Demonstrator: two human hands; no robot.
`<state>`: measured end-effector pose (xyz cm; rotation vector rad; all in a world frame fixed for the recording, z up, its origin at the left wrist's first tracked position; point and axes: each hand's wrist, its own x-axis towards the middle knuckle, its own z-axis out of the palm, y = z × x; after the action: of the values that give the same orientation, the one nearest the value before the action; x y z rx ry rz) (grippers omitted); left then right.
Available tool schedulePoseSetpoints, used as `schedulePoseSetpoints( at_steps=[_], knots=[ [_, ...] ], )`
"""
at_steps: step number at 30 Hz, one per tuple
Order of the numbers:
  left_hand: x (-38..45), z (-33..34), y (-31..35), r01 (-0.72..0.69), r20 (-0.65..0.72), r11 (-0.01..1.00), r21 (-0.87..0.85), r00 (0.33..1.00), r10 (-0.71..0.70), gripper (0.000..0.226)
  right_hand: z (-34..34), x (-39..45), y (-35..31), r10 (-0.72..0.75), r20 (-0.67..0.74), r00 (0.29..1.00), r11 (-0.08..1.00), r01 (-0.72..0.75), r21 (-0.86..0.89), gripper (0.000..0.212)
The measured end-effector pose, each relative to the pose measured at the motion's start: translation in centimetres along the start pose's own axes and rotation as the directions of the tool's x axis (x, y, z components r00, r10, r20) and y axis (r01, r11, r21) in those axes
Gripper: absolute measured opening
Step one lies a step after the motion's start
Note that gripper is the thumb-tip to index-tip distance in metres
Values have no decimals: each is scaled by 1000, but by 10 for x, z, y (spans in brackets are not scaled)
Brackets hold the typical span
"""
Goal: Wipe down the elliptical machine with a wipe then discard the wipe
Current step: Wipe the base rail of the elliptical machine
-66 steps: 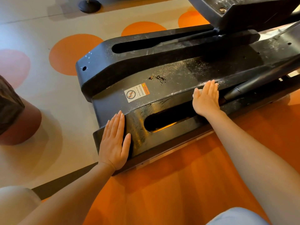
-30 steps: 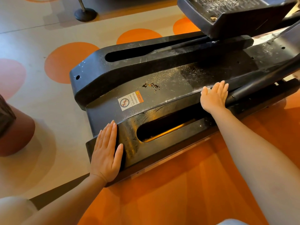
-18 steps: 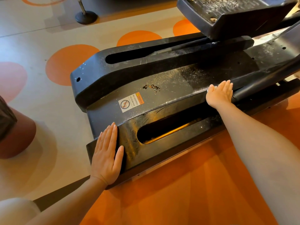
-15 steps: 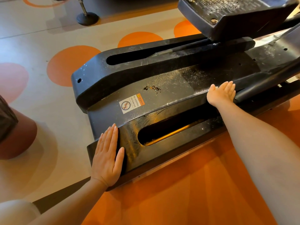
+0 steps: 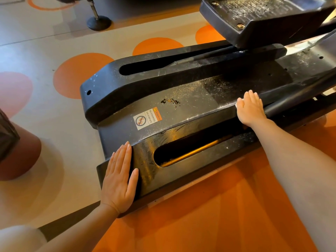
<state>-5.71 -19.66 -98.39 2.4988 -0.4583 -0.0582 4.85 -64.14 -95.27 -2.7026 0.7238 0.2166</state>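
Observation:
The black base of the elliptical machine [image 5: 181,99] lies low on the floor, dusty, with two long slots and a warning sticker [image 5: 147,118]. My left hand [image 5: 119,180] lies flat with straight fingers on the near rear corner of the base. My right hand [image 5: 251,108] presses flat on the ridge of the near rail, farther right. A sliver of white wipe [image 5: 237,104] shows at the left edge of that palm; the rest is hidden under the hand. A black foot pedal [image 5: 263,20] hangs above the far rail.
A dark brown round bin base [image 5: 20,153] stands on the floor at the left. A black stand foot [image 5: 98,22] is at the back. Orange flooring lies in front of the machine, beige flooring with orange circles behind it.
My right hand has slid rightward along the near rail's ridge with the wipe under it. My left hand has stayed on the rear corner.

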Motion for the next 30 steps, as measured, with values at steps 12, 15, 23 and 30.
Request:
schedulePoseSetpoints(
  at_steps=[12,15,23,30],
  knots=[
    [0,0,0,0,-1,1000,-9,1000,0,65,-6,9,3,-256,120,959,959,267,-91,52],
    [0,0,0,5,1,1000,-10,1000,-5,65,-3,13,6,-187,18,982,976,188,-110,52],
    [-1,0,0,-5,-5,1000,-13,1000,5,64,-6,16,-2,-133,-1,991,977,131,-171,48],
    [-1,-1,-1,-12,-7,1000,-15,1000,12,63,1,-11,-19,-416,96,904,892,426,-150,48]
  ],
)
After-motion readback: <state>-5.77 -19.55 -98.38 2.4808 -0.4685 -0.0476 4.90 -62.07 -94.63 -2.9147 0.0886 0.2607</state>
